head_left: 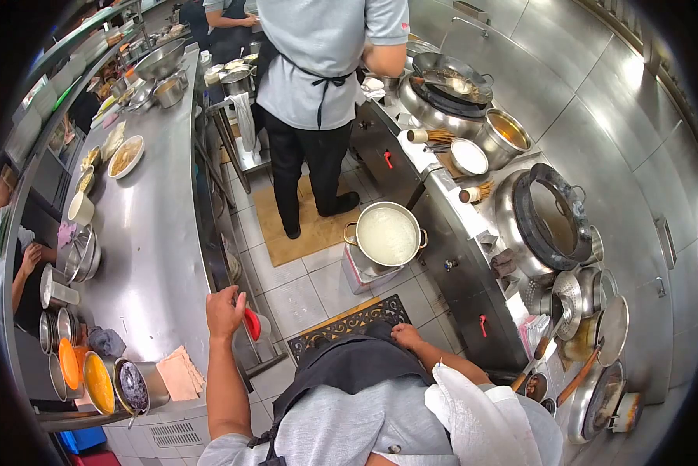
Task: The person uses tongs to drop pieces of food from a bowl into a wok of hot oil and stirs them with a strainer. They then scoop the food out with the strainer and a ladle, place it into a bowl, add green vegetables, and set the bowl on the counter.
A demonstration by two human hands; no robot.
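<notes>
My left hand [225,312] is held beside the edge of the long steel counter [158,233], thumb apart from loosely bent fingers, with nothing seen in it. Just beyond it, lower down, is a container with a red rim [252,325]. At my front, by the dark apron [349,365], my right hand [405,335] is loosely closed, and nothing shows in it. Ahead of both hands a large two-handled pot [386,233] of whitish contents stands on a low box-like support [363,273]. A white towel [481,415] hangs over my right shoulder.
A co-worker [318,70] stands ahead on a brown mat [311,241], back turned. Along the right run wok burners [520,225], ladles and a pot of yellowish liquid [509,130]. Bowls, an orange-filled container [99,382] and a folded pink cloth [180,374] occupy the left counter.
</notes>
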